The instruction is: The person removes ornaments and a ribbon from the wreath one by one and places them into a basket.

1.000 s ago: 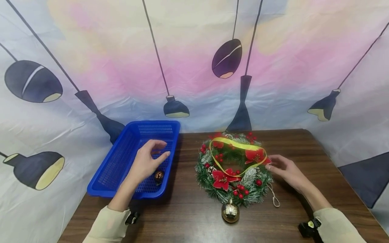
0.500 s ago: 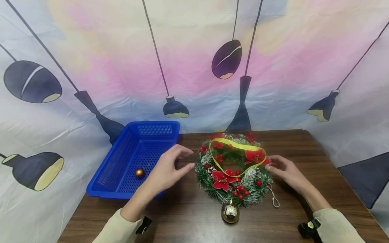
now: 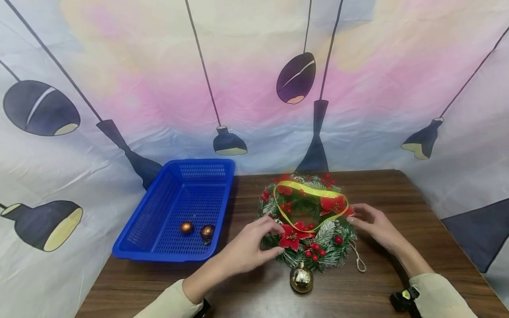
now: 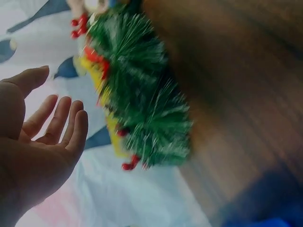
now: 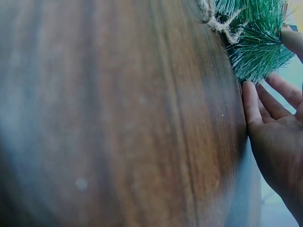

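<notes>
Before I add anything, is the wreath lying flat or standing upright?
Flat: the head view shows the wreath on the table, red flowers facing up.

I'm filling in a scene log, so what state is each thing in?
Wreath: flat on the table
Yellow ribbon: looped across the wreath
Gold ball: beside the wreath's near edge; attachment unclear
Twine loop: slack, at the wreath's right
Blue basket: upright, uncovered
Orange ball, brown ball: inside the basket
Left hand: fingers apart, holding nothing
Right hand: touching the wreath's right edge
</notes>
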Tool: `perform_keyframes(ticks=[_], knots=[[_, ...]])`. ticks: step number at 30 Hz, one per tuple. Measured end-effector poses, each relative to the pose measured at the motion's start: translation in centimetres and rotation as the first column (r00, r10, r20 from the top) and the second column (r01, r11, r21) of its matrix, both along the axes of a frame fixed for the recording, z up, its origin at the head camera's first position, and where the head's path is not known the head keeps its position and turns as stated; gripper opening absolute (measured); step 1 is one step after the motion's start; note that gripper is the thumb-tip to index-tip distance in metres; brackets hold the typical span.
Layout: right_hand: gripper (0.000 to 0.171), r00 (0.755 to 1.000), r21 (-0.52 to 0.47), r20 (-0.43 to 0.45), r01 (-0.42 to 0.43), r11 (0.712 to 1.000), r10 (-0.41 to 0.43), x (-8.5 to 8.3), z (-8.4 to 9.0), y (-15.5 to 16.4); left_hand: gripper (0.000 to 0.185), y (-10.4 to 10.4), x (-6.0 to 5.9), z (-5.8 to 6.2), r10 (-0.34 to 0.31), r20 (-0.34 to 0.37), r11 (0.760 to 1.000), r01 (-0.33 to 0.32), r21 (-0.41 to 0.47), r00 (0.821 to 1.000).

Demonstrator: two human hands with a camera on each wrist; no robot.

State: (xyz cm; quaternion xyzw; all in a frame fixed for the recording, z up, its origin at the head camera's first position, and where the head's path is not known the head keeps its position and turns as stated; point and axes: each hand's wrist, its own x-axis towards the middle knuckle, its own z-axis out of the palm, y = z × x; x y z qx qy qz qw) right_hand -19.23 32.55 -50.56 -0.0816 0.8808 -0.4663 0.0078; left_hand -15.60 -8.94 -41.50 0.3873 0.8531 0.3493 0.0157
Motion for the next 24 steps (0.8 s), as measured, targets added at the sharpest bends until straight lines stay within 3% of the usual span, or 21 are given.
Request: perform_keyframes(ticks=[10, 24], knots=[[0.052, 1.000, -0.001, -0.007, 0.002, 1.000, -0.002, -0.1, -0.1, 0.1, 0.033, 1.7, 1.5, -2.6, -0.108, 0.017, 0.988, 0.110, -0.112, 0.994], [0.053, 1.000, 0.011, 0.004, 0.008, 1.000, -0.008, 0.0, 0.0, 0.1, 0.036, 2.3, 2.8, -4.4, -0.148, 0.003, 0.975, 0.147, -0.170, 0.989]])
